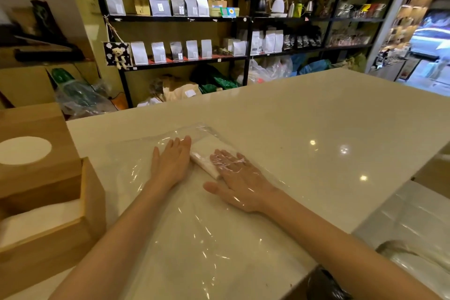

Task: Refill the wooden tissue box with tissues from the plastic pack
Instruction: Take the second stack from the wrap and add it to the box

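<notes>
A clear plastic pack [136, 153] lies flat on the white counter, nearly empty, with a small stack of white tissues [207, 153] left at its far end. My left hand [171, 161] rests flat on top of the plastic, fingers together, just left of the tissues. My right hand [233, 178] is inside the pack under the film, fingers spread and lying on the tissue stack. At the left edge stands the wooden tissue box [92, 202], open and holding white tissues [41, 219]. Its wooden lid [36, 134], with an oval hole, leans at the box's far side.
The white counter [316, 129] stretches to the right and far side. A steel sink [414, 238] sits at the lower right past the counter's edge. Black shelves [243, 19] with pouches and kettles stand behind, with bags on the floor beneath.
</notes>
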{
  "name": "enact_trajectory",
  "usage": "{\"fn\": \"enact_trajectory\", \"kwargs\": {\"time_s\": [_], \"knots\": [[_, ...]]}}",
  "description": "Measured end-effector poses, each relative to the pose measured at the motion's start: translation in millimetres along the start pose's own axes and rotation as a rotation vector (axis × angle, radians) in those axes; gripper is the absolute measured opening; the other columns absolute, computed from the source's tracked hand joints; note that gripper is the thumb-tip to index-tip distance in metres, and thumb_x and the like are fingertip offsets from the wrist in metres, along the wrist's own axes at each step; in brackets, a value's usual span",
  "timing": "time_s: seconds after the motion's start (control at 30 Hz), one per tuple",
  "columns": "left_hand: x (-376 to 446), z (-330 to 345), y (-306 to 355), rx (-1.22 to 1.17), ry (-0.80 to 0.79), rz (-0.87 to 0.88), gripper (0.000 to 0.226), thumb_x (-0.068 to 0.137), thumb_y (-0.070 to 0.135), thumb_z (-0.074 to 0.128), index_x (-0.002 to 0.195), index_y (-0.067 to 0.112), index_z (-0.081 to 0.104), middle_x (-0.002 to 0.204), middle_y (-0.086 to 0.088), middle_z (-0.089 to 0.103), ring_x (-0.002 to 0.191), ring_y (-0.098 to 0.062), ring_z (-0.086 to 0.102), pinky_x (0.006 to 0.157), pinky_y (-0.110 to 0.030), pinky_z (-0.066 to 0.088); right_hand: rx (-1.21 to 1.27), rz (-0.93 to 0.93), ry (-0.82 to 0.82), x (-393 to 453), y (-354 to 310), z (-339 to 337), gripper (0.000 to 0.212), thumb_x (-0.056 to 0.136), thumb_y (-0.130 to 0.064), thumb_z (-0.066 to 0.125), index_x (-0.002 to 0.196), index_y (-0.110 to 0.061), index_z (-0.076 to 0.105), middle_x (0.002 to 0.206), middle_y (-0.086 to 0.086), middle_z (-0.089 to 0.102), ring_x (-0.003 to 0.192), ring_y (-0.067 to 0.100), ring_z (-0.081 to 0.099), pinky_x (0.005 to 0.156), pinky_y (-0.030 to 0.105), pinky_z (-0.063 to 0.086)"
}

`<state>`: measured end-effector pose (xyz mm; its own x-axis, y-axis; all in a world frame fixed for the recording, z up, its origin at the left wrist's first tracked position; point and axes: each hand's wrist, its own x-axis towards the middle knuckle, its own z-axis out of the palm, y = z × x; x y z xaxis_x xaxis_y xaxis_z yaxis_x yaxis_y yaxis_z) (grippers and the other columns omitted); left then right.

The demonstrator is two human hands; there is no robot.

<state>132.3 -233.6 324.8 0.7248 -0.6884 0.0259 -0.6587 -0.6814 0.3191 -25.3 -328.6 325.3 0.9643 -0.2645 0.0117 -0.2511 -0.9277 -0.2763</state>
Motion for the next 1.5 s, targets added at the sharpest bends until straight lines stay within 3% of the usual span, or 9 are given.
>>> {"fn": "enact_trajectory", "kwargs": {"time_s": [0.13,0.3,0.5,0.73,0.93,1.03,1.27,1.4,1.5], "knots": [[-1,0,0,0.088,-0.007,0.035,0.050,0.096,0.015,0.009,0.146,0.017,0.006,0.157,-0.004,0.013,0.145,-0.022,0.008,0.115,-0.051,0.001,-0.066,-0.006,-0.037,-22,-3,-4,0.071,0.090,-0.061,0.021,0.147,-0.023,0.003,0.158,-0.005,-0.002,0.143,0.006,-0.009,0.118,0.034,-0.008],[4,4,0,0.118,0.008,0.032,0.049,0.093,0.014,0.010,0.142,0.013,0.019,0.152,-0.011,0.024,0.142,-0.026,0.017,0.112,-0.057,0.007,-0.048,-0.019,0.004,-69,-5,-6,0.090,0.073,-0.073,0.002,0.148,-0.022,0.004,0.158,-0.003,0.002,0.144,0.006,-0.006,0.119,0.033,-0.005],[6,4,1,0.179,0.017,0.048,0.044,0.091,0.010,0.016,0.132,0.010,0.031,0.141,-0.018,0.036,0.134,-0.033,0.028,0.108,-0.059,0.018,-0.058,-0.009,-0.058,-120,-6,-12,0.087,0.074,-0.072,0.005,0.147,-0.026,-0.004,0.156,-0.008,-0.009,0.142,0.004,-0.011,0.118,0.033,-0.008],[13,8,-6,0.206,0.015,0.089,0.051,0.091,0.031,0.014,0.122,0.006,0.044,0.137,-0.019,0.040,0.130,-0.032,0.033,0.103,-0.056,0.026,-0.023,-0.081,-0.024,-176,-2,-15,0.080,0.084,-0.063,0.041,0.146,-0.031,0.003,0.156,-0.013,-0.002,0.142,-0.003,-0.009,0.115,0.021,-0.012],[12,10,-8,0.150,0.005,0.093,0.058,0.094,0.038,0.018,0.140,0.005,0.027,0.153,-0.014,0.023,0.141,-0.029,0.019,0.112,-0.052,0.015,-0.076,-0.115,0.280,-202,6,1,0.063,0.076,-0.016,0.068,0.132,-0.025,0.042,0.138,-0.004,0.051,0.131,0.006,0.039,0.108,0.039,0.035],[11,11,-9,0.141,0.002,0.096,0.059,0.095,0.039,0.019,0.144,0.006,0.020,0.156,-0.010,0.014,0.143,-0.025,0.012,0.114,-0.049,0.011,-0.057,-0.138,0.378,-206,7,1,0.054,0.076,-0.010,0.068,0.124,-0.026,0.050,0.128,-0.004,0.061,0.121,0.007,0.051,0.100,0.038,0.042],[9,10,-11,0.177,0.082,0.114,0.057,0.093,0.037,0.015,0.138,0.007,0.032,0.153,-0.013,0.023,0.142,-0.024,0.018,0.114,-0.053,0.009,0.660,0.096,0.635,-209,-7,-48,0.028,0.070,-0.029,0.061,0.097,-0.029,0.068,0.095,-0.022,0.069,0.096,0.005,0.062,0.085,0.022,0.049],[-19,-14,19,0.143,0.355,0.207,0.046,0.096,0.030,0.030,0.128,0.002,0.048,0.138,-0.018,0.047,0.129,-0.032,0.041,0.113,-0.047,0.016,1.068,0.198,0.833,-179,-7,-75,0.023,0.069,-0.005,0.063,0.071,-0.027,0.070,0.071,-0.016,0.071,0.080,0.002,0.064,0.078,0.017,0.052],[-48,-44,52,-0.056,0.372,0.240,0.037,0.091,0.024,0.041,0.082,0.001,0.068,0.085,-0.021,0.069,0.081,-0.037,0.062,0.073,-0.039,0.046,1.163,0.265,0.828,-143,-14,-83,0.029,0.077,0.004,0.057,0.067,-0.021,0.068,0.066,-0.014,0.069,0.078,0.010,0.061,0.082,0.027,0.049]]}}
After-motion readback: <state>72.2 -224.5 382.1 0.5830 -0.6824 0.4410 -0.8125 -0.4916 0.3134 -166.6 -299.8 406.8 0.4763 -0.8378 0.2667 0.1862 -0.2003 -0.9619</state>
